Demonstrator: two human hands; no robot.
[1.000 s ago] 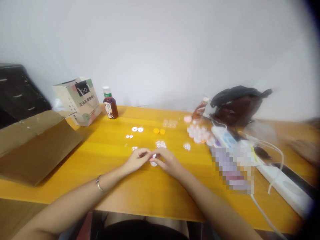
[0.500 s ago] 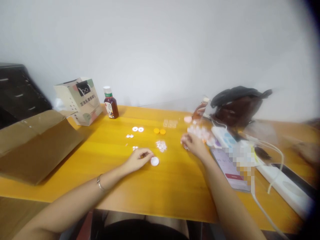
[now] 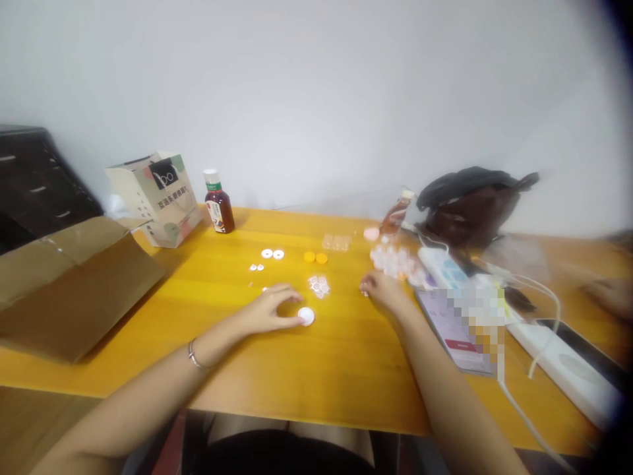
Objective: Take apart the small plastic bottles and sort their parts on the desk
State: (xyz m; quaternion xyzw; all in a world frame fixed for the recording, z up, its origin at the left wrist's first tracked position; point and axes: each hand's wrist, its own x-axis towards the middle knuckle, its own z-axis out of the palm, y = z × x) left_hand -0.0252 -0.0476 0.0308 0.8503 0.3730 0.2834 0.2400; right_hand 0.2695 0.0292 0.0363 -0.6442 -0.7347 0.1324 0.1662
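Note:
My left hand (image 3: 271, 310) rests on the table with thumb and fingers apart, holding nothing. Its thumb tip is at the left rim of a small white round dish-like piece (image 3: 306, 316). Further right, my right hand (image 3: 384, 290) has its fingers pinched together low over the table; something small and pale shows at the fingertips, too blurred to name. Between the hands lies a cluster of small whitish patterned pieces (image 3: 319, 285). Behind it are two orange discs (image 3: 315, 258). Two white rings (image 3: 272, 254) and two small white pieces (image 3: 256, 267) lie further left.
A cardboard box (image 3: 74, 290), a paper bag (image 3: 161, 198) and a dark red bottle (image 3: 219, 204) stand left. Clear pieces (image 3: 337, 243) lie at the back. Right are a pile of pale pieces (image 3: 393, 260), a phone (image 3: 459, 336), a power strip (image 3: 564, 369), cables and another person's hand (image 3: 613, 293).
My left fingers have spread away from the thumb, off the white round piece. My right hand has shifted slightly, fingers still pinched. The other person's hand at right shows more clearly.

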